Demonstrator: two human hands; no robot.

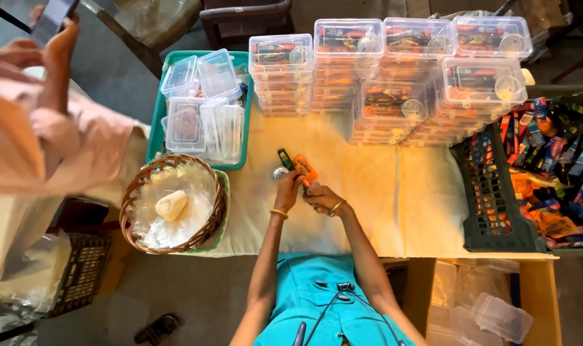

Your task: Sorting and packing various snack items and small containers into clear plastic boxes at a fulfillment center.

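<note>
We look down on our two hands meeting over the cloth-covered bench (368, 211). Our left hand (290, 189) and our right hand (318, 196) are both closed on a small orange packet (306, 168), which sits right at the fingertips, lifted just off the cloth. The fingers of each hand pinch its near edge; how tightly, we cannot tell at this size. Just beside the left fingers lie a small round silver piece (279, 173) and a dark slim stick-shaped item (285, 158), touching or nearly touching the packet.

Beyond the fingers, well apart, stand stacks of clear lidded boxes (394, 77), already filled. To the left of the fingers is a green tray (157, 128) with empty clear boxes, and nearer us a wicker basket (176, 205) lined with plastic wrap and holding a pale lump. To the right of the fingers a dark crate (490, 198) holds many coloured packets. At the far left a co-worker in a pale sleeve (54, 141) holds up a phone.

We judge the packet to be light, thin and a bit slick, likely to crinkle or bend, so it handles best pinched by its edges with both hands, not squeezed across the middle.
</note>
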